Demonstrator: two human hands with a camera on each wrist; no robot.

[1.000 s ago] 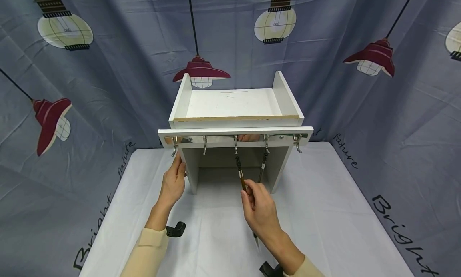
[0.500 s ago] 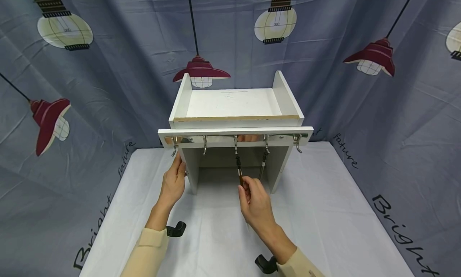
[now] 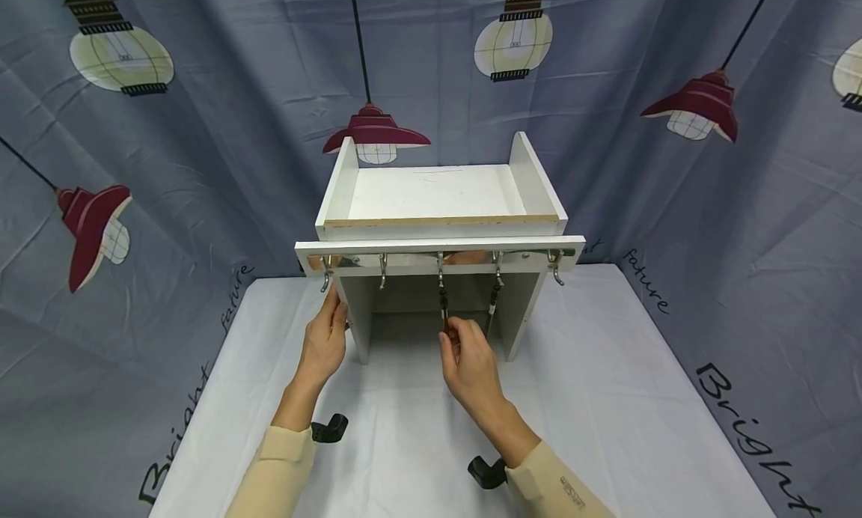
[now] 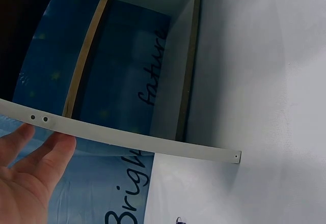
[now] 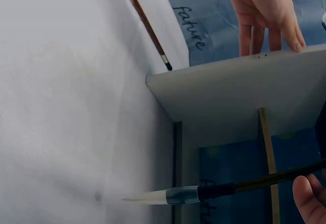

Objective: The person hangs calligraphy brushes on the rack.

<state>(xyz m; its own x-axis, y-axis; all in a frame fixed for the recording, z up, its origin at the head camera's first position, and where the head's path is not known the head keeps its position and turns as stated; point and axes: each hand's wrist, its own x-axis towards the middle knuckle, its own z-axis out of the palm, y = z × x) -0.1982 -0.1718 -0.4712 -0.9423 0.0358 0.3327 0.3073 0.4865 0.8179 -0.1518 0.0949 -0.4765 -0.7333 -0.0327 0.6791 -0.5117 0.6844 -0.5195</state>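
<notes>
A white shelf unit stands on the table, with a rail of metal hooks under its front edge. Two paint brushes hang from the rail: one from the middle hook, one to its right. My right hand pinches the middle brush a little below its hook. In the right wrist view that brush shows a white tip, and the other brush hangs beyond it. My left hand rests with straight fingers against the shelf's left side panel.
The table is covered with a white cloth and backed by a grey curtain printed with lamps. Hooks at the left and right ends of the rail hang bare. Black wrist mounts sit by both sleeves.
My right hand has slid up and slightly left along the middle brush, closer to its hook. The left hand and the shelf have not moved.
</notes>
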